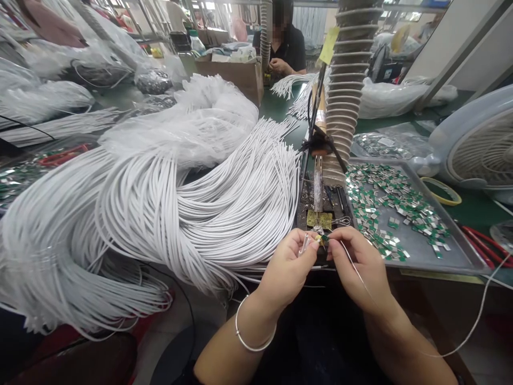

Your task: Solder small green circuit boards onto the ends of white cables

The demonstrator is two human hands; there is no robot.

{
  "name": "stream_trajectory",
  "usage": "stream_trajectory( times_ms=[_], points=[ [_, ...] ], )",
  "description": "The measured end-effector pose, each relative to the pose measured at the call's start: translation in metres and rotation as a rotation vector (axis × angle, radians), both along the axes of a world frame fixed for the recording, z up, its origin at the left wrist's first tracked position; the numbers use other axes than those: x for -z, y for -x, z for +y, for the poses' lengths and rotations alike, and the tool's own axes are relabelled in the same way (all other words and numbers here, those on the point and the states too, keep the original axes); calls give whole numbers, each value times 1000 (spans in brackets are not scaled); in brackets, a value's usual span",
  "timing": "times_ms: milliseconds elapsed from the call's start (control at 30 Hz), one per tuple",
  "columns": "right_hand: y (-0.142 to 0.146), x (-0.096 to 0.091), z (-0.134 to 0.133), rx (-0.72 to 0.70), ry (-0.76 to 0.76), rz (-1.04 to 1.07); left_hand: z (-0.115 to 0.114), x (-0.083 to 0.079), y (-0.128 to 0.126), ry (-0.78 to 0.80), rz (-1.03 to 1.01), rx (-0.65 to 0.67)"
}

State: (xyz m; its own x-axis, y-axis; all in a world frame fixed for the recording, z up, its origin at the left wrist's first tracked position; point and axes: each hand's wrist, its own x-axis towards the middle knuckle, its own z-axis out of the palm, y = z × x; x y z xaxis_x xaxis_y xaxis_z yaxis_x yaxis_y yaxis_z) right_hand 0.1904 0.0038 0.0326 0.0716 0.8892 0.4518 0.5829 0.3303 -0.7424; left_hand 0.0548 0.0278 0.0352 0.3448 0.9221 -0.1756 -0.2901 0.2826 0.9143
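My left hand (289, 264) is closed in a pinch on the stripped end of a white cable (304, 245), just under the soldering iron tip (317, 199). My right hand (358, 263) is pinched on a small green circuit chip (324, 238) and a thin solder wire (476, 315) that trails off to the right. The two hands meet over a yellow sponge (319, 219) on the soldering stand. A silver bangle sits on my left wrist.
A big bundle of white cables (160, 214) fills the left of the bench. A grey tray (436, 251) of several green chips lies right, with a ribbed fume hose (348, 80), a fan (481, 144), tape roll (441, 190) and red pliers (481, 243). Another person (282, 48) works opposite.
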Motion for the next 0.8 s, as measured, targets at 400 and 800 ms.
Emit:
stream_trajectory(
  times_ms=[400,800],
  points=[
    [4,6,-2,-8,36,150,-2,2,0,-4,-36,19],
    [8,8,-2,-19,19,188,-3,5,-1,-70,20,-36]
  ],
)
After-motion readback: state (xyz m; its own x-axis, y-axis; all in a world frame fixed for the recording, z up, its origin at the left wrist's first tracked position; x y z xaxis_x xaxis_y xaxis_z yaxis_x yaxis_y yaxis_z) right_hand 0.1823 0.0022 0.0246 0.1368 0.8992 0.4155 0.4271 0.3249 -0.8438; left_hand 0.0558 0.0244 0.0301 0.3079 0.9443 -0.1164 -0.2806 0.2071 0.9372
